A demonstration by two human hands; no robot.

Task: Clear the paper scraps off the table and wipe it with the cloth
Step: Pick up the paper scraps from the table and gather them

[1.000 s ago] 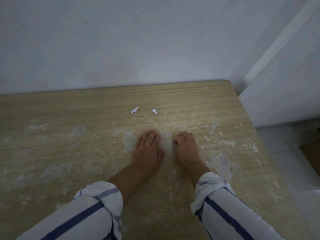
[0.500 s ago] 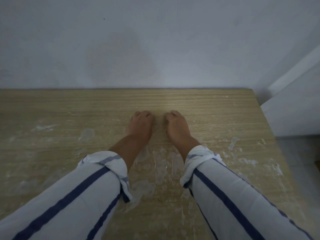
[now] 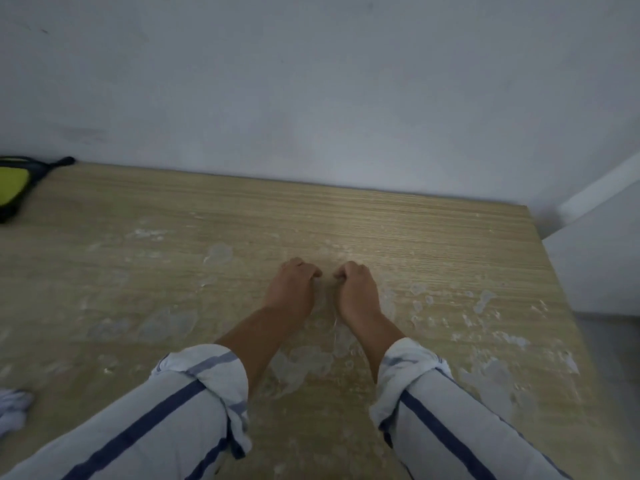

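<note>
My left hand and my right hand lie side by side on the wooden table, knuckles up and fingertips curled down against the surface. No paper scraps show anywhere; whatever sits under the curled fingers is hidden. A crumpled white cloth lies at the table's near left edge, far from both hands. The tabletop around the hands carries pale dried smears and blotches.
A yellow and black object lies at the far left corner against the wall. The wall runs along the table's back edge. The table's right edge drops to a light floor.
Two small white scraps lay beyond my flat hands a second ago. My hands slid forward over them and the fingers have since curled in; the scraps are no longer visible.
</note>
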